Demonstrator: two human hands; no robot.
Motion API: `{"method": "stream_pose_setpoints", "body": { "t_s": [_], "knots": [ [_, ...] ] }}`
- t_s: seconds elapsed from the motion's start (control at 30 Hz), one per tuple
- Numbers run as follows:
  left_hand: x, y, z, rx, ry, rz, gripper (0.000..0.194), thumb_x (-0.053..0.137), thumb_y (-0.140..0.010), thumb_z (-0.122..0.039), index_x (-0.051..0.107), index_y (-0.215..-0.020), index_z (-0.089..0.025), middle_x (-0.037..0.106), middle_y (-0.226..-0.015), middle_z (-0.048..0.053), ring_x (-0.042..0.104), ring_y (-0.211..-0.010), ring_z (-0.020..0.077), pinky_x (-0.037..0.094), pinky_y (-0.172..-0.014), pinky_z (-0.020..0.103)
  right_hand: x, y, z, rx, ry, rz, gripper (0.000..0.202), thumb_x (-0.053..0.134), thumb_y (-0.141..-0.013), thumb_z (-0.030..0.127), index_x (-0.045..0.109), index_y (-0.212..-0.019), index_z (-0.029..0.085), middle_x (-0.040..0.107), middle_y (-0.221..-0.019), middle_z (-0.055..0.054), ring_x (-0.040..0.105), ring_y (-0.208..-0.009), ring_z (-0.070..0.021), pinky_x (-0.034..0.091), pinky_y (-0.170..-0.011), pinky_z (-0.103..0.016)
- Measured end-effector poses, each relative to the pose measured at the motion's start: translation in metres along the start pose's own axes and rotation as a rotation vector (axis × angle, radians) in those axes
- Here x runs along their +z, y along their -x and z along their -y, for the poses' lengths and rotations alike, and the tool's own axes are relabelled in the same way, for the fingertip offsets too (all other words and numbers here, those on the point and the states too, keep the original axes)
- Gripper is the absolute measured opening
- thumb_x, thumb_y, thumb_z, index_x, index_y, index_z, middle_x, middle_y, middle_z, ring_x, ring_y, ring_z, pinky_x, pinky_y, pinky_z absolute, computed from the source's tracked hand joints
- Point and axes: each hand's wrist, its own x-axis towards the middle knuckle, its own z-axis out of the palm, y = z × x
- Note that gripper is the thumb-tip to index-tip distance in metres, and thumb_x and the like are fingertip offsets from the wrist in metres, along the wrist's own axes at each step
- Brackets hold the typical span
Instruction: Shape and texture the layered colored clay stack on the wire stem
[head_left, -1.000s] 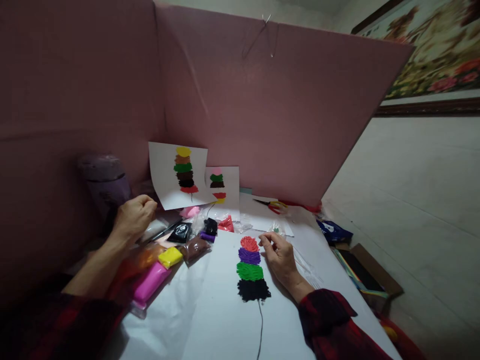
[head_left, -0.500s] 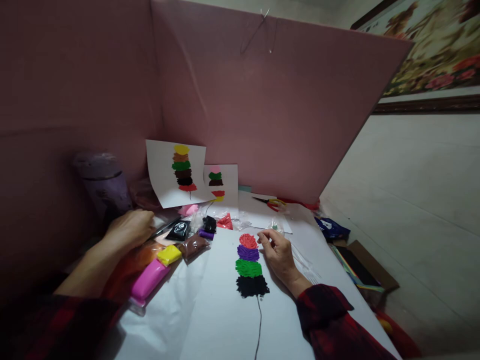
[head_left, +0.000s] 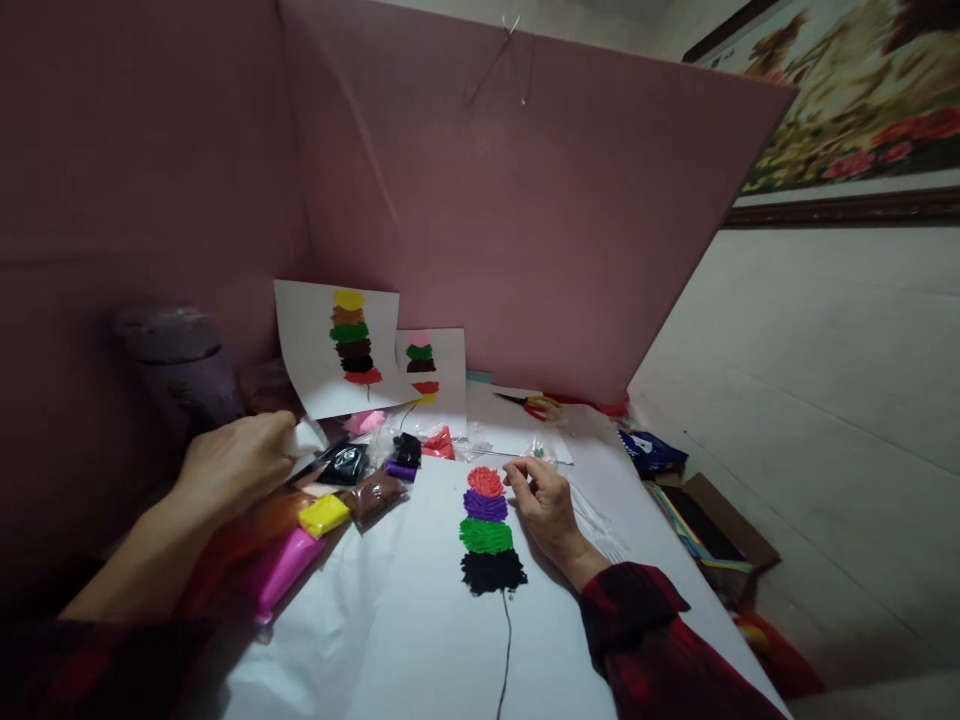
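Observation:
My left hand (head_left: 238,458) is closed, with a white packet (head_left: 307,442) at its fingertips; the fingers' far side is hidden. My right hand (head_left: 546,505) rests on a white sheet (head_left: 420,620), thumb and forefinger pinched beside the picture's red oval (head_left: 486,482). Anything in that pinch is too small to make out. Below the red lie a purple band (head_left: 485,506), a green band (head_left: 486,536) and a black band (head_left: 493,572), all with a rough clay-like texture, and a thin dark line (head_left: 508,640) runs down from them. Near my left hand are clay packets in yellow (head_left: 324,515), pink (head_left: 289,572), brown (head_left: 377,498) and black (head_left: 346,464).
Two similar pictures, one larger (head_left: 304,345) and one smaller (head_left: 450,375), lean at the back against a pink panel (head_left: 495,220). Scissors (head_left: 536,405) lie on paper behind my right hand. A lilac bottle (head_left: 187,375) stands at left; an open box (head_left: 716,525) is beyond the right edge.
My left hand has shifted left and slightly nearer, and more of the white packet shows at its fingers. The whole view has slid a little; my right hand keeps its place on the sheet.

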Motion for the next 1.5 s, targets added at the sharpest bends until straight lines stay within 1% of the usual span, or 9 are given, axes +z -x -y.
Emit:
{"method": "stream_pose_setpoints", "body": {
  "t_s": [0.07, 0.23, 0.37, 0.53, 0.77, 1.07, 1.3, 1.4, 1.5],
  "knots": [
    [0.001, 0.006, -0.018, 0.013, 0.108, 0.02, 0.02, 0.065, -0.066, -0.041, 0.061, -0.073, -0.022, 0.056, -0.065, 0.001, 0.048, -0.06, 0.0182, 0.032, -0.055, 0.027, -0.001, 0.0, 0.004, -0.051, -0.008, -0.013, 0.017, 0.052, -0.09, 0.022, 0.06, -0.076, 0.018, 0.061, -0.07, -0.004, 0.055, -0.064, -0.0171, 0.042, -0.058, -0.029],
    [0.036, 0.027, -0.062, 0.183, 0.728, 0.315, 0.032, 0.067, -0.067, -0.036, 0.06, -0.093, -0.017, 0.059, -0.073, 0.0, 0.055, -0.064, 0.016, 0.043, -0.057, 0.027, -0.007, 0.005, 0.031, -0.278, -0.082, -0.022, 0.01, 0.053, -0.088, 0.013, 0.06, -0.083, 0.019, 0.06, -0.072, -0.004, 0.053, -0.068, -0.0176, 0.043, -0.062, -0.03],
    [0.066, 0.044, -0.077, 0.379, 0.586, 0.188, 0.02, 0.062, -0.07, -0.024, 0.058, -0.089, -0.018, 0.056, -0.079, 0.001, 0.052, -0.068, 0.0156, 0.042, -0.06, 0.028, -0.007, 0.012, 0.055, -0.354, -0.152, 0.037, 0.014, 0.051, -0.087, 0.011, 0.06, -0.094, 0.019, 0.062, -0.076, -0.005, 0.054, -0.072, -0.0189, 0.044, -0.066, -0.032],
    [0.082, 0.055, -0.078, 0.619, 0.452, 0.107, 0.02, 0.055, -0.071, -0.013, 0.053, -0.09, -0.019, 0.054, -0.085, 0.003, 0.052, -0.08, 0.0185, 0.044, -0.069, 0.032, -0.001, 0.017, 0.063, -0.27, -0.15, 0.097, 0.011, 0.048, -0.09, 0.021, 0.059, -0.088, 0.019, 0.061, -0.076, -0.006, 0.053, -0.073, -0.0209, 0.042, -0.065, -0.033],
    [0.092, 0.06, -0.075, 0.68, 0.381, 0.129, 0.027, 0.052, -0.071, -0.008, 0.049, -0.095, -0.02, 0.059, -0.086, 0.003, 0.054, -0.079, 0.018, 0.043, -0.069, 0.033, 0.002, 0.017, 0.06, -0.188, -0.228, 0.121, 0.015, 0.046, -0.089, 0.018, 0.053, -0.076, 0.02, 0.055, -0.071, -0.004, 0.05, -0.067, -0.0176, 0.041, -0.06, -0.029],
    [0.097, 0.059, -0.07, 0.712, 0.325, 0.153, 0.034, 0.056, -0.071, -0.009, 0.052, -0.104, -0.02, 0.067, -0.1, 0.008, 0.062, -0.092, 0.023, 0.047, -0.079, 0.039, 0.001, 0.019, 0.053, -0.292, -0.135, 0.204, 0.014, 0.043, -0.089, 0.015, 0.05, -0.077, 0.019, 0.051, -0.067, -0.003, 0.047, -0.065, -0.0177, 0.037, -0.06, -0.031],
    [0.097, 0.065, -0.075, 0.722, 0.141, 0.299, 0.026, 0.064, -0.074, -0.024, 0.056, -0.099, -0.02, 0.069, -0.098, 0.009, 0.064, -0.09, 0.0265, 0.048, -0.076, 0.037, 0.0, 0.017, 0.051, -0.346, -0.083, 0.185, 0.015, 0.042, -0.086, 0.012, 0.05, -0.076, 0.02, 0.052, -0.066, -0.003, 0.048, -0.064, -0.0183, 0.038, -0.059, -0.031],
    [0.083, 0.061, -0.076, 0.697, 0.07, 0.259, 0.019, 0.061, -0.079, -0.031, 0.058, -0.094, -0.021, 0.069, -0.092, 0.009, 0.064, -0.086, 0.0263, 0.047, -0.073, 0.036, 0.001, 0.018, 0.049, -0.325, -0.08, 0.156, 0.015, 0.043, -0.087, 0.014, 0.053, -0.076, 0.02, 0.054, -0.065, -0.003, 0.05, -0.063, -0.0181, 0.039, -0.059, -0.03],
    [0.056, 0.047, -0.067, 0.499, -0.007, 0.142, 0.02, 0.052, -0.085, -0.036, 0.058, -0.097, -0.021, 0.068, -0.09, 0.008, 0.063, -0.082, 0.0243, 0.045, -0.069, 0.033, 0.002, 0.018, 0.049, -0.318, -0.088, 0.142, 0.015, 0.045, -0.087, 0.014, 0.056, -0.078, 0.019, 0.056, -0.066, -0.003, 0.051, -0.064, -0.0179, 0.04, -0.06, -0.031]
  ]
}}
